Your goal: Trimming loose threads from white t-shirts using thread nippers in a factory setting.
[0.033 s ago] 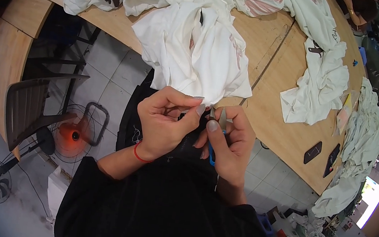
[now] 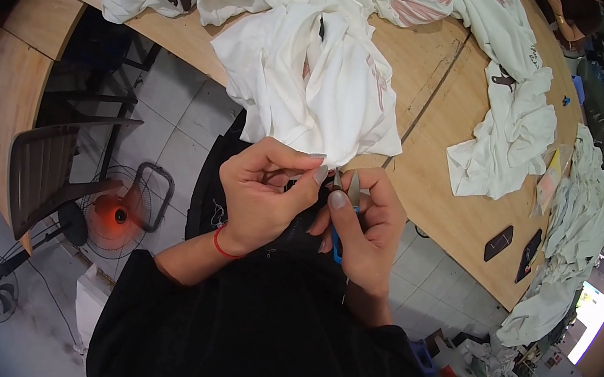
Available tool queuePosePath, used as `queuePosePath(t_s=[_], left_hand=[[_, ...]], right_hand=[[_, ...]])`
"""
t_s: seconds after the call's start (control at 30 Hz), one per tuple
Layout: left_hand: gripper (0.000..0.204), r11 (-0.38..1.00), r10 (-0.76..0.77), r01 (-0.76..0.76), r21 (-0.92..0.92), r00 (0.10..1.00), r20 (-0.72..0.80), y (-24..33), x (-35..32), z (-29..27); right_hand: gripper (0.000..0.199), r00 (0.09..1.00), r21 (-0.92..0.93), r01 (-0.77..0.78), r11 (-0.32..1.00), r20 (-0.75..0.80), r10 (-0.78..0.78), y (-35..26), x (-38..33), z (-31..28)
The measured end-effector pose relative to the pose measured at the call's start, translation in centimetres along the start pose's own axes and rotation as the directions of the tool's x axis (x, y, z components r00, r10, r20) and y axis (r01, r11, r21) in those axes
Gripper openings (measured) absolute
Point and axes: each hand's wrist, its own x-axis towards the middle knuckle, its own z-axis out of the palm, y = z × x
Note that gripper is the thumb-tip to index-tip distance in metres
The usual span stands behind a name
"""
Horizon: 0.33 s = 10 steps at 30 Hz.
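A white garment (image 2: 319, 91) hangs over the near table edge toward me, its lower end drawn to a point between my hands. My left hand (image 2: 267, 191), with a red cord at the wrist, is closed and pinches that end between thumb and forefinger. In my right hand (image 2: 367, 228) is a small pair of scissors (image 2: 355, 187) with blue handles, the blades pointing up and spread apart. Its tips are close beside the pinched cloth; whether a blade touches it I cannot tell. My fingers cover part of the handles.
More white printed garments lie along the wooden table (image 2: 428, 168), with a large heap (image 2: 579, 220) at the right. Two dark flat pieces (image 2: 499, 243) rest near the right edge. At left stand a chair (image 2: 50, 168) and a fan (image 2: 117, 213). Another person (image 2: 568, 25) is at the far right.
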Motion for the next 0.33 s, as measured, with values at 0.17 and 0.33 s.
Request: queuePosePath(t_s=[0.17, 0.33], left_hand=[[0.015, 1.000, -0.010, 0.010, 0.016, 1.000, 0.007, 0.10, 0.07, -0.02], [0.016, 1.000, 0.003, -0.003, 0.016, 1.000, 0.013, -0.07, 0.08, -0.09]], right_hand=[[0.008, 1.000, -0.001, -0.008, 1.000, -0.002, 0.008, -0.02, 0.07, 0.14], [0.011, 0.999, 0.050, -0.035, 0.998, 0.005, 0.035, 0.10, 0.14, 0.00]])
